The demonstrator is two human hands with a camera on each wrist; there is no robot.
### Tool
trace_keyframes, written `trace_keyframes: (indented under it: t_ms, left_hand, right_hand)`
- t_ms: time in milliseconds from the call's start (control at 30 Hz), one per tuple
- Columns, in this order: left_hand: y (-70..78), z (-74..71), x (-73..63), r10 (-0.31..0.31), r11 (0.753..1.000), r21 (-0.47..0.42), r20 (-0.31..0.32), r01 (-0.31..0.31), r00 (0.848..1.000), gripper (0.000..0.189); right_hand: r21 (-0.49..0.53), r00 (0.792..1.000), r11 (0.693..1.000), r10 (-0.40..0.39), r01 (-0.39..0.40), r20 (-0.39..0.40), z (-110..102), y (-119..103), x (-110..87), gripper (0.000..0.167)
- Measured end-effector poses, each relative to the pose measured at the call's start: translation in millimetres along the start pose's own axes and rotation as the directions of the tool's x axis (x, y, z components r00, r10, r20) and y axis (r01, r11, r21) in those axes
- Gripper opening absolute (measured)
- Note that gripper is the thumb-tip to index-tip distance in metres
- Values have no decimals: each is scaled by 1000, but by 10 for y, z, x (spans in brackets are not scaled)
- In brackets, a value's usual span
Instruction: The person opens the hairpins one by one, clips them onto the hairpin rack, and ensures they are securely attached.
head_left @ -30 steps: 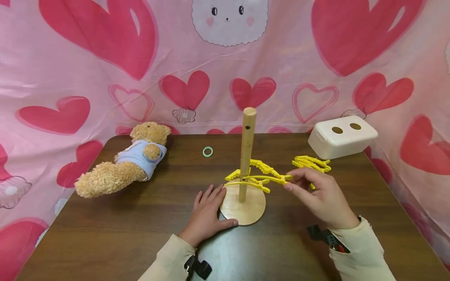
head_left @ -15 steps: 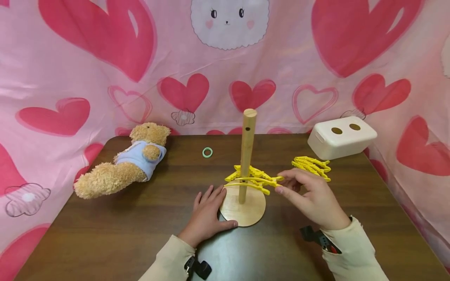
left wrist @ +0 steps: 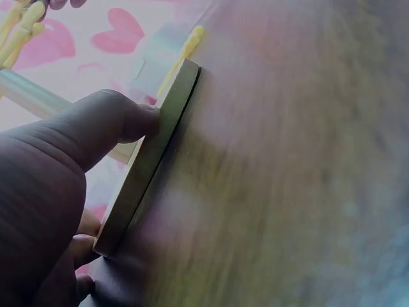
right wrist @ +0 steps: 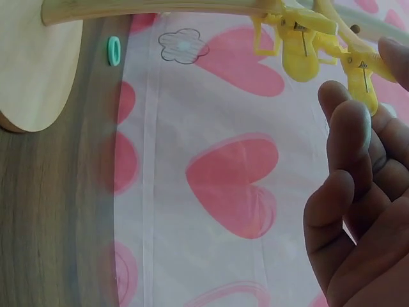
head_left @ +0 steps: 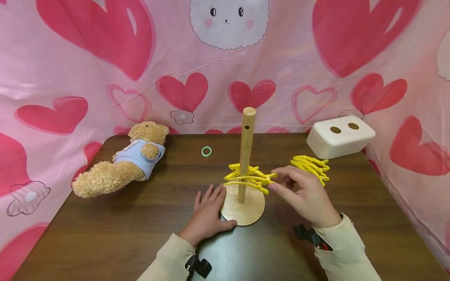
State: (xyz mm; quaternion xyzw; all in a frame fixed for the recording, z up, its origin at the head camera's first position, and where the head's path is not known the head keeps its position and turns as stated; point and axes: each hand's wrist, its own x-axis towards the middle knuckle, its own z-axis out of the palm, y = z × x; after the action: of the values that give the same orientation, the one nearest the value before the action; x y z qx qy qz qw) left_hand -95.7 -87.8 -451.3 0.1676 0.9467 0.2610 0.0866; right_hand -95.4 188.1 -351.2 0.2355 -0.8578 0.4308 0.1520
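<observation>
A round wooden base (head_left: 247, 214) carries an upright wooden post (head_left: 247, 142). My left hand (head_left: 207, 218) lies with spread, straight fingers at the base's left edge and its thumb against the front rim; the left wrist view shows the thumb (left wrist: 131, 118) on that rim. My right hand (head_left: 304, 193) pinches the handle end of a yellow alligator hair clip (right wrist: 361, 80), whose jaws lie closed across the lower post. Close below it, another yellow hair clip (right wrist: 300, 54) sits at the post, its handle end pointing right.
Several yellow hair clips (head_left: 311, 168) lie in a pile right of the post. A white box (head_left: 342, 138) with two round holes stands at the back right. A small green ring (head_left: 206, 151) lies behind the post, and a teddy bear (head_left: 138, 156) in a blue top lies at the left.
My right hand has moved left toward the post with its clip, and the clip's wide-spread jaws have come together at the post. My left hand has stayed at the base.
</observation>
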Motion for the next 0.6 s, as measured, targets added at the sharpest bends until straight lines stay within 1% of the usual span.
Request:
trace_keyframes:
  t_ms: [233,400,600]
  left_hand:
    - [25,14,27,11,1000,-3,3,-11,1000,105]
    - [31,16,22,13,1000,-5,13,-13,1000,105]
    - [1,6,8,7,1000,17,2,-7,1000,105]
  right_hand:
    - [-35,997,997,-76,75,-30,14,17,39,36]
    - [-35,997,997,-69,67,-33,32,28,33,37]
    - [-32,998,998,-62,62,-12,103,28,46,40]
